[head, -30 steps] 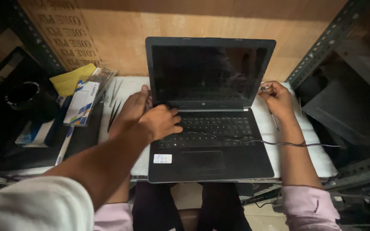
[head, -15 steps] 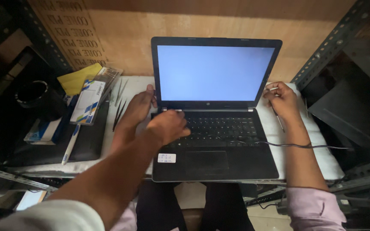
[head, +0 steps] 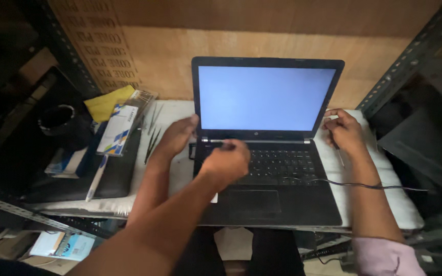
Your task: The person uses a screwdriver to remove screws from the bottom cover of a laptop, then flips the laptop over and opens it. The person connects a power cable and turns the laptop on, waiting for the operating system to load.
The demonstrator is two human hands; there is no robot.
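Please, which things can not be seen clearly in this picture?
All in the head view:
1. Whether the right hand has anything in its grip: its curled fingers hide it.
2. Some keys of the laptop: another person's hand covers them.
3. The dark things on the right: too dim.

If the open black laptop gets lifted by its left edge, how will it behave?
The open black laptop looks rigid and probably fairly heavy, so lifting one edge may tilt it. Its upright lit screen could swing on the hinge. The thin dark cable across its right side might snag.
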